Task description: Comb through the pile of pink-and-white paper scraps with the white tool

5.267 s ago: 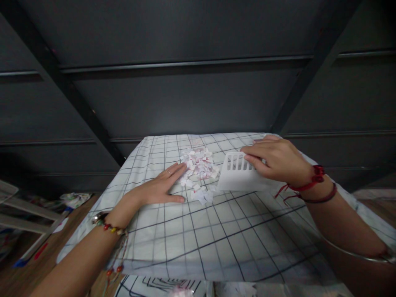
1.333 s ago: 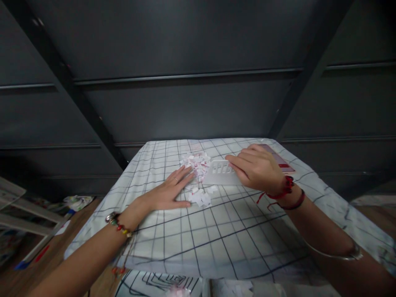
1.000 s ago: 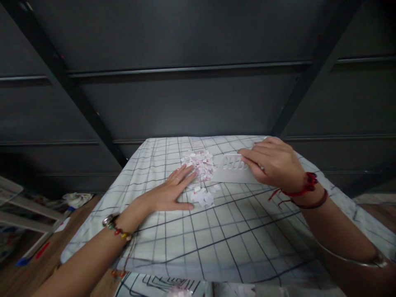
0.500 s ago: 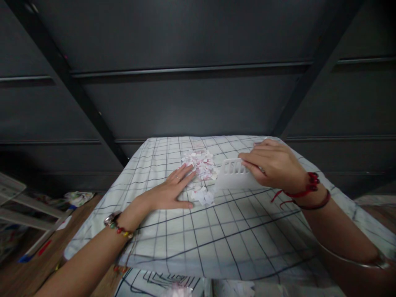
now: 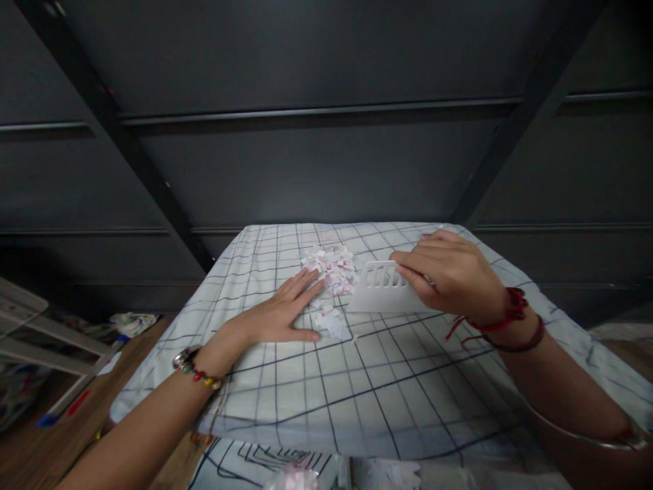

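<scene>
A heap of torn paper scraps (image 5: 332, 265), white with pinkish marks, lies on a checked cloth (image 5: 306, 381). Some more scraps (image 5: 331, 322) lie in a smaller cluster just in front of it. My left hand (image 5: 286, 309) rests flat with its fingers spread, fingertips touching the left edge of the heap. In my right hand (image 5: 443, 272) is a white plastic scraper (image 5: 375, 296) with a row of slots along its top. The scraper stands on its lower edge on the cloth, right beside the scraps; my fingers hide its right part.
Dark panels (image 5: 316, 170) rise behind the cloth-covered surface. At the near edge are a clear bag (image 5: 293, 478) with pinkish contents and a container of paper scraps (image 5: 388, 473), both partly cut off. A pale wooden frame (image 5: 56, 361) stands on the floor at left.
The scraper has shifted slightly left against the scraps in my right hand. A thin strip now shows on the cloth in front of the scraper. My left hand stays nearly still.
</scene>
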A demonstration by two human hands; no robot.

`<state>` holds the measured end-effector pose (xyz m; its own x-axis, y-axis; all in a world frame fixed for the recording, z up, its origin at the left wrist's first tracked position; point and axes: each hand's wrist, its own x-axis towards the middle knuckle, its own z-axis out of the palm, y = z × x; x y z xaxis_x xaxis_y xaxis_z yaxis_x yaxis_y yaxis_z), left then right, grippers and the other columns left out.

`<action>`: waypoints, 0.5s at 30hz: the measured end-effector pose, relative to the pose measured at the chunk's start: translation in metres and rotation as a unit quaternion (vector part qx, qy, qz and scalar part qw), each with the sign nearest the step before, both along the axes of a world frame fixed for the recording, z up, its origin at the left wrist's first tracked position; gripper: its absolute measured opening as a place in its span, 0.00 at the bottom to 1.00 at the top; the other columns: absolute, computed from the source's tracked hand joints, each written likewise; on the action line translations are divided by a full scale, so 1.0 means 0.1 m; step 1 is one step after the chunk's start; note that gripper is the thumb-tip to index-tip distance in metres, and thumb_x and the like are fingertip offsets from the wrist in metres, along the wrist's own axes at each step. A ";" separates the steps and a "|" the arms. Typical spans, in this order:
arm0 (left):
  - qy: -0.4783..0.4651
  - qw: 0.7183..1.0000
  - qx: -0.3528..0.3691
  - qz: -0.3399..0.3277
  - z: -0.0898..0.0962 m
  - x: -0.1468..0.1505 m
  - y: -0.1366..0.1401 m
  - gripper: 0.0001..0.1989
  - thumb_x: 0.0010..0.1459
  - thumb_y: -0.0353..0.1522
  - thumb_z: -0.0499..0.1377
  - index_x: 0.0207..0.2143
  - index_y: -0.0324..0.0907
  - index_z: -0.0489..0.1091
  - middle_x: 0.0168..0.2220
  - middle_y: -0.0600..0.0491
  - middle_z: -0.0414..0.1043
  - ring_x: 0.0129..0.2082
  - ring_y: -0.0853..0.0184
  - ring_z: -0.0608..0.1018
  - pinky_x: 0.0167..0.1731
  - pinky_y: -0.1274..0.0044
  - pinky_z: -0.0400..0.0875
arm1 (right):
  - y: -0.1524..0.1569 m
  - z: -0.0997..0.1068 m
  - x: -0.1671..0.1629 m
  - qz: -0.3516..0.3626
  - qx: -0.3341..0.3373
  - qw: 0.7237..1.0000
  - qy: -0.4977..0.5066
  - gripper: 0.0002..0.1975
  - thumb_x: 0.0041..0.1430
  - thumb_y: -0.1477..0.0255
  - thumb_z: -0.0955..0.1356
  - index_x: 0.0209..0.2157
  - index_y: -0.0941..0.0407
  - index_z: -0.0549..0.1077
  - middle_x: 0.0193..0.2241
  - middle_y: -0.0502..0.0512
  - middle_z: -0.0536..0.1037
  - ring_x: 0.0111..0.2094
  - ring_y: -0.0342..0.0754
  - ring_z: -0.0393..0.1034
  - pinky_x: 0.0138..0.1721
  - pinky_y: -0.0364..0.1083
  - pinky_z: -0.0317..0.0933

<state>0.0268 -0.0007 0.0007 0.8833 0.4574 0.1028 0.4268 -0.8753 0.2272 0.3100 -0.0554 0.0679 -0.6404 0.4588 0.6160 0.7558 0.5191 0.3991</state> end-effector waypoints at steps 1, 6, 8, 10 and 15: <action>-0.002 1.000 0.002 -0.002 0.00 0.00 0.00 0.46 0.53 0.48 0.57 0.61 0.49 0.27 0.63 0.43 0.22 0.60 0.44 0.36 0.54 0.54 0.43 | 0.01 0.00 0.03 -0.004 -0.003 1.000 0.001 0.12 0.57 0.74 0.58 0.27 0.57 0.71 0.18 0.49 0.70 0.23 0.43 0.62 0.29 0.45 0.51; 0.001 1.000 -0.001 -0.002 -0.02 -0.01 0.01 0.46 0.54 0.49 0.56 0.61 0.51 0.25 0.63 0.46 0.19 0.60 0.46 0.35 0.55 0.55 0.42 | 0.05 -0.01 0.11 -0.028 -0.012 1.000 -0.001 0.12 0.56 0.73 0.59 0.25 0.56 0.71 0.18 0.49 0.70 0.23 0.44 0.63 0.29 0.45 0.52; 0.000 1.000 -0.002 -0.002 -0.02 -0.01 0.01 0.46 0.54 0.49 0.56 0.61 0.51 0.25 0.63 0.46 0.19 0.60 0.46 0.34 0.55 0.55 0.41 | 0.05 -0.01 0.11 -0.028 -0.008 1.000 0.006 0.11 0.56 0.73 0.59 0.25 0.56 0.71 0.18 0.49 0.71 0.24 0.44 0.63 0.30 0.45 0.52; -0.003 1.000 -0.003 -0.004 0.00 -0.01 0.00 0.46 0.54 0.49 0.56 0.61 0.50 0.26 0.63 0.46 0.19 0.60 0.45 0.35 0.55 0.55 0.42 | 0.04 -0.01 0.09 -0.014 -0.013 1.000 0.013 0.12 0.57 0.73 0.59 0.26 0.55 0.71 0.19 0.49 0.71 0.24 0.44 0.64 0.31 0.45 0.53; -0.005 1.000 -0.001 -0.003 0.01 -0.01 -0.01 0.47 0.53 0.47 0.58 0.62 0.49 0.28 0.63 0.44 0.22 0.60 0.45 0.37 0.55 0.55 0.44 | 0.05 -0.03 0.07 -0.015 -0.018 1.000 -0.007 0.12 0.57 0.73 0.58 0.27 0.56 0.71 0.18 0.49 0.71 0.24 0.44 0.63 0.30 0.45 0.52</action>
<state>0.0256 -0.0016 0.0019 0.8846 0.4530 0.1111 0.4197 -0.8770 0.2340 0.3172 -0.0509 0.0652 -0.6344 0.5001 0.5894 0.7658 0.5108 0.3908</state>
